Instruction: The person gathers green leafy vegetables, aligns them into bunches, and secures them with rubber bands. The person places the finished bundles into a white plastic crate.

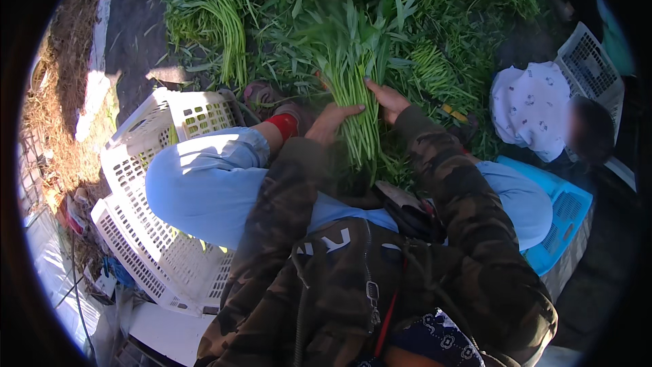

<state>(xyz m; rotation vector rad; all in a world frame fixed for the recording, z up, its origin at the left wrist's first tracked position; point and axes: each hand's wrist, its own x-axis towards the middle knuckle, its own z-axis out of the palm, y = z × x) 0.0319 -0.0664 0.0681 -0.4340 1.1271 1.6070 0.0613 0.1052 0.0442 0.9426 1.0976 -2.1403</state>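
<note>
Between my two hands stands a bunch of long-stemmed leafy greens, which looks like water spinach. Its cut stems point toward me and its narrow leaves fan out away from me. My left hand is closed around the left side of the stems, thumb lying across them. From the right, my right hand grips the same bunch a little higher up, with its thumb against the stems. Some fingers of both hands are hidden behind the greens. Beyond the bunch spreads a large loose heap of the same greens.
At the far left lies another bundle of stems. White plastic crates stand beside my left leg. By my right knee is a blue crate. A person in a white patterned top is at the right, near a pale crate.
</note>
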